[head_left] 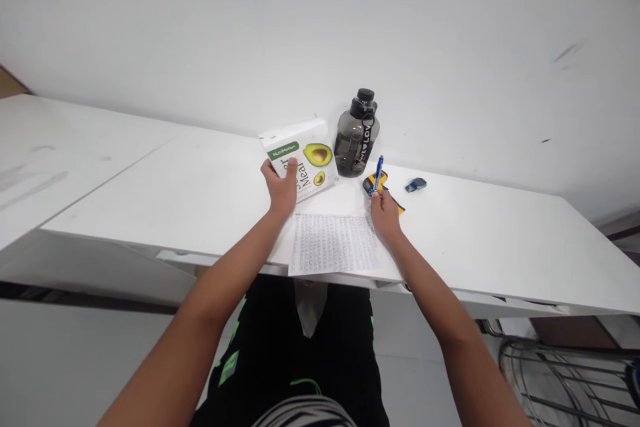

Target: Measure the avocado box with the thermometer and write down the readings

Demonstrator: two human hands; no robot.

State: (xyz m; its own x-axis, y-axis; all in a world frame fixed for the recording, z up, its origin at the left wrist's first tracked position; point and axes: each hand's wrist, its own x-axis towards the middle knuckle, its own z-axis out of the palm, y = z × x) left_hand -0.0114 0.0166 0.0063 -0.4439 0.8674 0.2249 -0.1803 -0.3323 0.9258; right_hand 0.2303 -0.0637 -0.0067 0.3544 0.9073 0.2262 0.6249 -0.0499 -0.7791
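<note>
My left hand (281, 188) grips a white box (303, 157) printed with avocados and a green label, the thumb lying across its front. The box is tilted above the table. Between the fingers of my right hand (385, 211) is a blue pen (379, 172), pointing up and away from me. Partly hidden behind that hand lies a yellow and black gun-shaped device (371, 184). A sheet of paper (335, 245) covered in rows of small writing rests flat between my forearms, near the table's front edge.
A grey see-through bottle (349, 143) with a black lid and strap stands by the wall, just right of the box. One small dark blue object (416, 184) lies on the white table (500, 233). A metal rack (555, 373) is below at the right.
</note>
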